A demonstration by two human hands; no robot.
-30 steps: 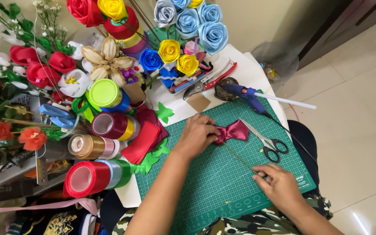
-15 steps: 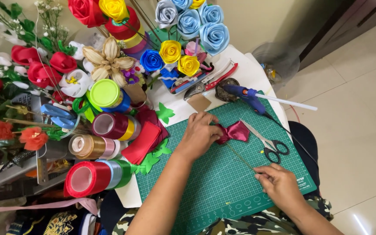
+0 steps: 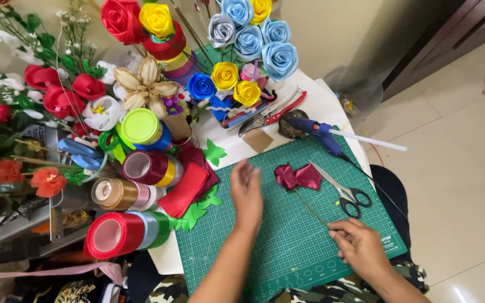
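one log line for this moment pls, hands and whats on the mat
left hand: open above green cutting mat | right hand: pinching thin wire stem | maroon ribbon bow: on mat | scissors: beside bow

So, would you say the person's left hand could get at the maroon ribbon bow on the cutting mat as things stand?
Probably yes: the left hand hovers open just beside the maroon ribbon bow, with only bare green cutting mat between them.

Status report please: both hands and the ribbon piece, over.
Left hand open, flat over green cutting mat. Right hand pinching thin wire stem. Folded maroon ribbon bow untouched; black-handled scissors beside it.
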